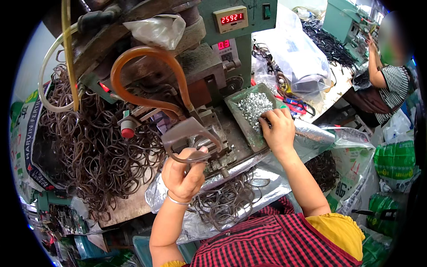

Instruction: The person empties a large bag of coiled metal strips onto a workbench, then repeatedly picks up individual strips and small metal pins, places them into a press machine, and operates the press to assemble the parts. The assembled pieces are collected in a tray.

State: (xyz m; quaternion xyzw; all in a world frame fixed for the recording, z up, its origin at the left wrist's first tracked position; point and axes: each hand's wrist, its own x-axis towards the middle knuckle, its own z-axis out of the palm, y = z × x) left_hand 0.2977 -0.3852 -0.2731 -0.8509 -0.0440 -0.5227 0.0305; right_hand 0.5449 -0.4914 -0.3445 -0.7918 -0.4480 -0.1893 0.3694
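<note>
My left hand is closed on a dark brown plastic eyeglass frame. It holds the frame in front of the metal fixture of a bench machine; whether the two touch I cannot tell. My right hand reaches into a green metal tray beside the fixture. Its bent thumb and fingers are pressed together at the edge of a heap of small silvery metal pieces. What lies between those fingertips is hidden.
A large heap of brown frames lies left of the machine; more frames rest on silvery sheeting near my lap. An orange hose loops over the fixture, near a red push button. At right, a co-worker sits by another machine.
</note>
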